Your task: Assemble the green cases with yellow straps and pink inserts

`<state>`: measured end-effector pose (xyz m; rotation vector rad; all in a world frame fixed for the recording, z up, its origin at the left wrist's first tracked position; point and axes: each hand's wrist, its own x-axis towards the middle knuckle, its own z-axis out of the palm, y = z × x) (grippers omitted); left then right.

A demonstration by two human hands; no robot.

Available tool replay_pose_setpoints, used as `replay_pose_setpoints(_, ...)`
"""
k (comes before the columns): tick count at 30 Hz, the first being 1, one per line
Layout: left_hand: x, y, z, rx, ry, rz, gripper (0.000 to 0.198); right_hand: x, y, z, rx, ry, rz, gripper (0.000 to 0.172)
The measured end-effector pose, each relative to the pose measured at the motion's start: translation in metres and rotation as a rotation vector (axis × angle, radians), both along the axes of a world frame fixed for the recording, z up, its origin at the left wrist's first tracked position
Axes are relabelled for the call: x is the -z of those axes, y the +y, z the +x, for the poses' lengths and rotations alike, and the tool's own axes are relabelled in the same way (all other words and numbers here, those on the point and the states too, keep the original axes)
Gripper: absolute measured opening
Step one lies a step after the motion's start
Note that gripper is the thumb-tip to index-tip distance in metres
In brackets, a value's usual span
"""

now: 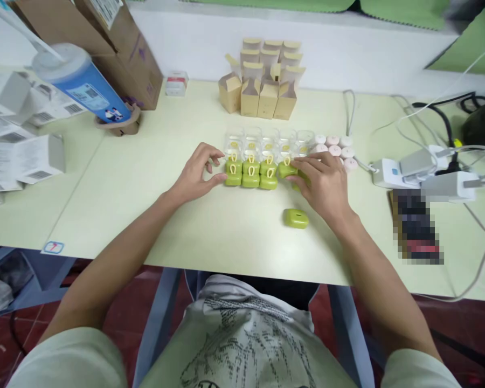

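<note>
the left hand [204, 172] is spread wide, thumb and fingertips at the left end of two rows of green cases [250, 181] with pale yellow loops; i cannot tell whether it touches them. the right hand [321, 180] holds a looped green case [286, 170] between thumb and fingers, at the right of those rows. a loose green case [296, 219] lies nearer the person on the surface [210, 231]. clear containers [269, 136] stand just behind the rows, pinkish round pieces [334, 150] to their right, open cardboard boxes [268, 103] farther back.
</note>
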<state>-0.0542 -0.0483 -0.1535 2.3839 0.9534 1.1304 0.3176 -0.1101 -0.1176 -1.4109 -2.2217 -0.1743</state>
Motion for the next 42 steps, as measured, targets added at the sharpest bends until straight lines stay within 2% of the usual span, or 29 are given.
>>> replay_pose_setpoints(4, -0.003, -0.001, 0.001, 0.06, 0.036, -0.011, 0.059, 0.002, 0.002, -0.003, 0.025, -0.022, -0.03, 0.028)
replay_pose_setpoints(9, -0.007, -0.005, 0.001, 0.075, 0.131, -0.048, 0.066, 0.009, 0.007, -0.003, 0.008, 0.029, -0.019, 0.031)
replay_pose_setpoints(17, -0.008, -0.009, 0.001, 0.025, 0.185, -0.044, 0.056, 0.011, 0.006, -0.005, 0.026, 0.063, -0.055, 0.031)
replay_pose_setpoints(30, -0.012, -0.013, 0.004, -0.004, 0.193, -0.078, 0.053, 0.005, 0.003, -0.013, 0.033, -0.06, -0.056, 0.019)
replay_pose_setpoints(38, -0.012, -0.014, 0.005, 0.003, 0.183, -0.068, 0.052, 0.005, -0.002, -0.012, 0.034, -0.011, -0.029, 0.028)
replay_pose_setpoints(42, -0.011, -0.016, 0.006, -0.017, 0.175, -0.066, 0.059, -0.002, -0.01, -0.004, 0.127, 0.015, -0.009, 0.035)
